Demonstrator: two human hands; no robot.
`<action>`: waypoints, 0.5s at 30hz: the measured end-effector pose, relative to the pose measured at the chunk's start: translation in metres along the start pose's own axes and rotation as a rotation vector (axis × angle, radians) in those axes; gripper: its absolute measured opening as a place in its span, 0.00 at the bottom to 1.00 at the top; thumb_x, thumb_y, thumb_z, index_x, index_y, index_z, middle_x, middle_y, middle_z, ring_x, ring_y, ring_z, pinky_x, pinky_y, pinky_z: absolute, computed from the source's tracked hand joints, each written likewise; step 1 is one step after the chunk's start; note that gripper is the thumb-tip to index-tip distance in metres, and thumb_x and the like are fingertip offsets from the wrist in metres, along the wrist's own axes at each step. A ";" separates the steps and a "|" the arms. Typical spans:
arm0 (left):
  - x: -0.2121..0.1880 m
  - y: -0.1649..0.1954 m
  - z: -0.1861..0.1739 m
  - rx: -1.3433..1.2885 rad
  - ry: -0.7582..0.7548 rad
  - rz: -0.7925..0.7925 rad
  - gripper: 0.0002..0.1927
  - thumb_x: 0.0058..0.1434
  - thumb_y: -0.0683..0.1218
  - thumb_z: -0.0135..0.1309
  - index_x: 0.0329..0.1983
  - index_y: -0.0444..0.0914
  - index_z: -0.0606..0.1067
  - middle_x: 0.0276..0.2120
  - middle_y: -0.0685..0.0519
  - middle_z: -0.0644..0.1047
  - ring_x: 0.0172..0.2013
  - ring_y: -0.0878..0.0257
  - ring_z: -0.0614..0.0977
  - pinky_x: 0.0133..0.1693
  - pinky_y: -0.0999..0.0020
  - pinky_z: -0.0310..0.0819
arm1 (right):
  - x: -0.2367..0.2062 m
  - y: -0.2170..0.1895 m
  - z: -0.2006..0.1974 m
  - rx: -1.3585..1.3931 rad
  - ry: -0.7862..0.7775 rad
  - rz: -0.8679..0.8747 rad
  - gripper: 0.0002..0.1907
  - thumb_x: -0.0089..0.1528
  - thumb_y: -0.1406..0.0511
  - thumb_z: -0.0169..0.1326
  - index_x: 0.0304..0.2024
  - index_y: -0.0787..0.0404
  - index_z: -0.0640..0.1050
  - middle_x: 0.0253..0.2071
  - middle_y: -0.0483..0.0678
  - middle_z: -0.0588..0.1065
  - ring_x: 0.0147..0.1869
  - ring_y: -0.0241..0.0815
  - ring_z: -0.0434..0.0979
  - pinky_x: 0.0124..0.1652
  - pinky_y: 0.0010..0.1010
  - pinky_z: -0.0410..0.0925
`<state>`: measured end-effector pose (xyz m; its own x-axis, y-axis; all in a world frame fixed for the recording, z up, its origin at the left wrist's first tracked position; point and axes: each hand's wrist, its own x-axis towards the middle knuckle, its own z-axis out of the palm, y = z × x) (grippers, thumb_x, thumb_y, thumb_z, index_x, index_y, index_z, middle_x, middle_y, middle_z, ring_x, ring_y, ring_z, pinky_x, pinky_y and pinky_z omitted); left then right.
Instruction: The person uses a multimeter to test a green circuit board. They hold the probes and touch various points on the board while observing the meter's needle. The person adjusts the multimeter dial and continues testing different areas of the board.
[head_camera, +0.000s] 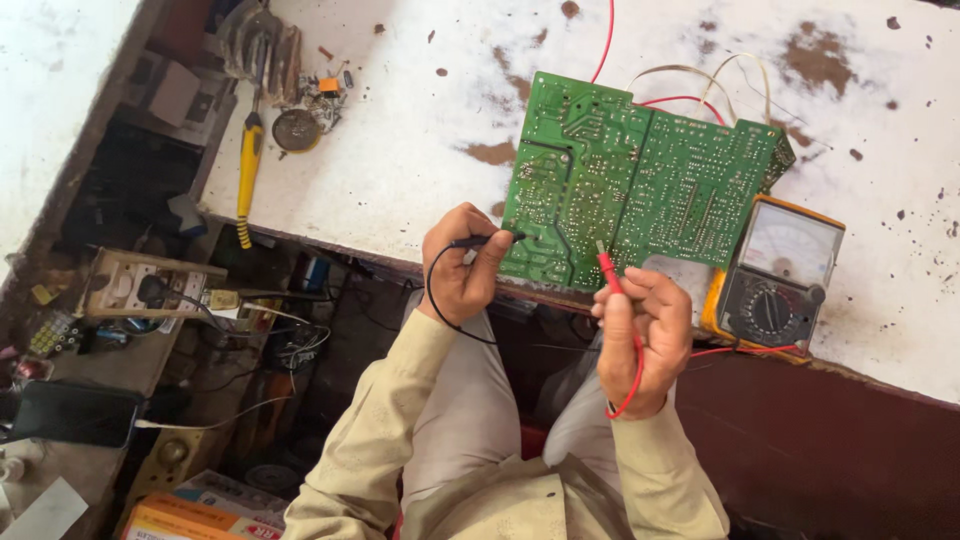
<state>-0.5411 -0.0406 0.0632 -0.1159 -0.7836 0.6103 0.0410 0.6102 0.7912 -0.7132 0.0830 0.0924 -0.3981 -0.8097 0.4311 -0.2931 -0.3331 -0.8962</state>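
A green circuit board (640, 180) lies solder side up on a white, chipped table (400, 150). My left hand (462, 265) pinches a black test probe (490, 240) whose tip touches the board's near left edge. My right hand (642, 340) grips a red test probe (610, 272), its metal tip resting on the board's near edge toward the middle. Black and red leads hang from the probes. An analog multimeter (775, 275) with an orange rim sits to the right, partly under the board.
A yellow-handled screwdriver (248, 170), a round metal part (296, 130) and small components lie at the table's left end. A cluttered shelf (120, 330) below left holds a phone (70, 412) and wires. Red and white wires (690, 85) run from the board's far side.
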 end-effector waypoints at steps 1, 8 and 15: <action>0.000 0.000 0.000 0.001 0.000 0.004 0.09 0.67 0.39 0.59 0.34 0.33 0.71 0.26 0.50 0.72 0.26 0.60 0.73 0.30 0.67 0.64 | -0.001 0.000 0.002 0.025 0.004 0.006 0.12 0.69 0.73 0.51 0.54 0.68 0.69 0.47 0.49 0.74 0.44 0.32 0.79 0.44 0.24 0.75; -0.001 -0.001 0.000 0.014 0.006 0.006 0.10 0.67 0.40 0.59 0.33 0.34 0.71 0.27 0.50 0.72 0.26 0.60 0.74 0.31 0.68 0.66 | 0.002 0.000 0.005 -0.079 -0.040 0.023 0.07 0.67 0.74 0.56 0.47 0.68 0.73 0.38 0.52 0.80 0.37 0.33 0.80 0.39 0.23 0.75; -0.002 -0.001 -0.001 0.012 0.005 0.014 0.09 0.67 0.39 0.59 0.33 0.34 0.71 0.27 0.49 0.72 0.27 0.60 0.74 0.31 0.67 0.66 | 0.008 -0.006 0.008 -0.194 -0.066 -0.046 0.08 0.64 0.74 0.59 0.44 0.68 0.74 0.38 0.52 0.81 0.40 0.35 0.83 0.41 0.24 0.77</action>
<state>-0.5400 -0.0402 0.0610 -0.1106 -0.7754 0.6217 0.0308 0.6226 0.7819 -0.7079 0.0751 0.1005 -0.3243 -0.8278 0.4579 -0.4738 -0.2768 -0.8360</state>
